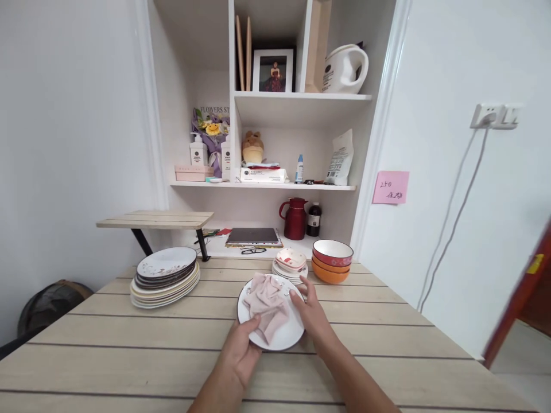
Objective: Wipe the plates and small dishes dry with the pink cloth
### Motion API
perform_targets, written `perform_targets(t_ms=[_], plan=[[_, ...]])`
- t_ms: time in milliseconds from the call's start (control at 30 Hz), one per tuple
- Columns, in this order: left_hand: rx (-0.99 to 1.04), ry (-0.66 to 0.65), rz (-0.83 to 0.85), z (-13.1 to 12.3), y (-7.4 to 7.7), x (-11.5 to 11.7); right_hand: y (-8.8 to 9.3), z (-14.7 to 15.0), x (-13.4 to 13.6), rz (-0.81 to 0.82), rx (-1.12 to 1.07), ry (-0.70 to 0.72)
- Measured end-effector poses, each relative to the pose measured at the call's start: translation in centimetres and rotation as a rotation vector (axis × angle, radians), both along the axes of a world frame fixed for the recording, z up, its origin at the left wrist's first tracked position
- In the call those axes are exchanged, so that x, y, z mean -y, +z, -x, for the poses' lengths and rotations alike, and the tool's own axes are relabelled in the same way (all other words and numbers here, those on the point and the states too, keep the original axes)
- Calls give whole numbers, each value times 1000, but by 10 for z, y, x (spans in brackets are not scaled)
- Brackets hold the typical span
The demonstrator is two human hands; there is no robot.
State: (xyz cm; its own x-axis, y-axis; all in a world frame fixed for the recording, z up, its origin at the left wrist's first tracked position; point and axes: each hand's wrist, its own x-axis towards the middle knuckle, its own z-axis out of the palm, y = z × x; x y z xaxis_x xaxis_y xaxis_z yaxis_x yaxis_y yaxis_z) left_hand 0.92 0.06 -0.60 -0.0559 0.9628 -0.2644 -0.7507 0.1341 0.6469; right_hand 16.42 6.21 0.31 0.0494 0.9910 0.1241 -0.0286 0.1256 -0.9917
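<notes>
A white plate (pixel 287 338) with a dark rim is held low over the table, a crumpled pale pink cloth (pixel 267 304) lying on it. My left hand (pixel 241 350) grips the plate's lower left edge, thumb on top against the cloth and fingers underneath. On the right side, my right hand (pixel 313 312) holds the rim, its thumb over the plate and its fingers around the edge. Just behind the plate stands a stack of small plates (pixel 296 275) with a small patterned bowl (pixel 291 260) on top.
Stacked large plates (pixel 167 264) stand at the left beneath a small raised shelf (pixel 155 219). Stacked bowls (pixel 331 261) stand at the back right of the slatted table (pixel 163 355). Behind are a laptop (pixel 252 236), glasses (pixel 253 250) and a red jug (pixel 295 219).
</notes>
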Motion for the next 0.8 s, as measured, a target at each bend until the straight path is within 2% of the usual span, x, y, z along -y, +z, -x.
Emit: perform_targets(t_ms=[67,133,267,367,533,600,733,800], plan=[[16,-18,-12,-8,-2,8,7,-12,1,-297,288,-218],[8,-37,-28,-14,-4,18,16,-18,7,-437,451,-284],[-49,-44,-19,-22,-7,35,29,-11,24,-304,640,-74],[-57,-56,-10,-25,-7,43,28,-4,29,-246,758,-54],[-27,-66,-94,-23,-10,47,21,-6,22,-201,788,14],[-16,-67,-111,-22,-11,48,17,-9,18,-207,760,30],[-2,-47,-111,-23,-10,49,11,-10,15,-179,520,99],[-7,-36,-98,-24,-9,50,11,-8,17,-168,494,119]])
